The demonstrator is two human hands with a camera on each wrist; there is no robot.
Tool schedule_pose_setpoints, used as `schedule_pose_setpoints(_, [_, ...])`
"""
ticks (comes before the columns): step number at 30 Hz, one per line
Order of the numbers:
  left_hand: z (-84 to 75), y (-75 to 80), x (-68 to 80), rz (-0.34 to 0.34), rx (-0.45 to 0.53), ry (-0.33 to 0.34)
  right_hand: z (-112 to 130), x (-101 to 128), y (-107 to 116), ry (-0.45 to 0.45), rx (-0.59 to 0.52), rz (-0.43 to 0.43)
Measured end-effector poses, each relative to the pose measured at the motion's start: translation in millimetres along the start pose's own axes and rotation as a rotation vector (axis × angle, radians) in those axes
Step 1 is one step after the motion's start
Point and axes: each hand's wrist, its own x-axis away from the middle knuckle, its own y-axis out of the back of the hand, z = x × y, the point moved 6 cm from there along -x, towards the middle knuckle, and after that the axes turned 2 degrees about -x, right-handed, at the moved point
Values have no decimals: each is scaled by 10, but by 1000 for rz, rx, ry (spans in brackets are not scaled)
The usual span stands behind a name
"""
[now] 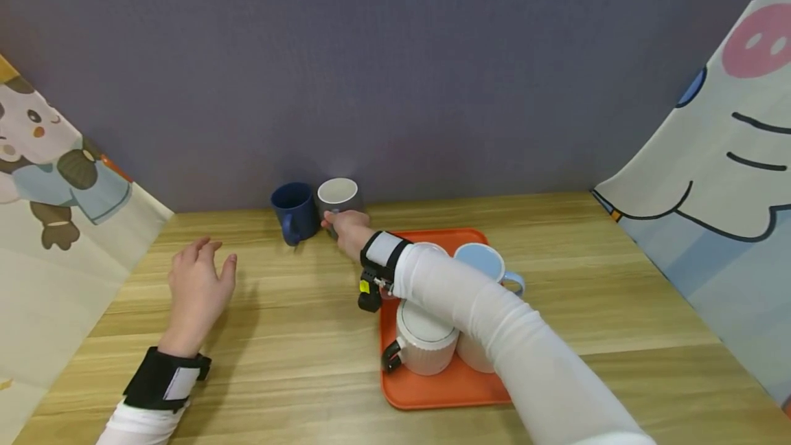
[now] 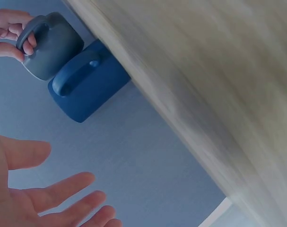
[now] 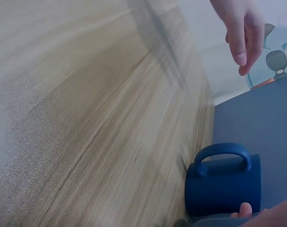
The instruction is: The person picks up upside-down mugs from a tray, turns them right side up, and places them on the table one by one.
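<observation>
At the back of the table, my right hand (image 1: 350,231) grips the handle of a grey mug (image 2: 58,53) with a white inside. This mug stands upright against the wall panel. Close on its left is a dark blue mug (image 1: 303,217), also upright, its handle facing toward me. My left hand (image 1: 200,285) hovers over the left part of the table, fingers spread and slightly bent, holding nothing. In the left wrist view, the right hand's fingers pass through the grey mug's handle. The right wrist view shows only a fingertip of that hand beside the dark blue mug.
Under my right forearm lies an orange tray (image 1: 446,398) with several mugs, partly hidden by the sleeve. One is a white upturned mug (image 1: 428,354) with a black handle; another is a light blue mug (image 1: 478,259). A grey panel (image 1: 395,74) rises behind the table.
</observation>
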Motion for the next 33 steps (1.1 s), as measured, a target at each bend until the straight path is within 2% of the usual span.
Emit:
schedule_pose_setpoints(1, [-1,-2,2,0,0,0,-137,-208,-58,8,-5,-12])
schedule_pose_setpoints(2, [-1,-5,3,1,0,-1,-203,-308,-91,-5,2,-17])
schedule_pose_setpoints(3, [-3,-7,4,2,1,0,-72,-106,-46,-4,9,-28])
schedule_pose_setpoints(4, [-5,-10,5,2,2,0,-13,-14,-27,-3,10,-33])
schedule_pose_setpoints(6, [-11,-17,8,2,3,-2,-42,-53,-43,-7,11,-36])
schedule_pose_setpoints(10, [-13,-22,16,-1,2,-4,-433,-625,-192,25,11,-12])
schedule_pose_setpoints(12, [-9,-19,18,-7,-2,-6,-546,-778,-238,25,30,5])
schedule_pose_setpoints(14, [-4,-16,17,-9,-7,-5,-472,-645,-208,26,55,6])
schedule_pose_setpoints(15, [-1,-15,17,-9,-8,-4,-364,-474,-167,26,67,7])
schedule_pose_setpoints(19, [4,-15,15,-3,-13,0,351,625,135,-19,146,-10])
schedule_pose_setpoints(21, [5,-18,16,2,-12,0,649,1083,263,-27,175,-10])
schedule_pose_setpoints(23, [6,-21,18,6,-11,2,816,1338,334,-29,189,-17])
schedule_pose_setpoints(27, [16,-33,22,20,-12,8,819,1331,343,-8,237,-13])
schedule_pose_setpoints(28, [19,-36,22,21,-12,9,727,1175,308,30,231,0])
schedule_pose_setpoints(30, [24,-40,18,20,-12,9,657,1041,280,37,252,25])
schedule_pose_setpoints(33, [29,-40,12,14,-12,5,662,1022,280,43,268,41])
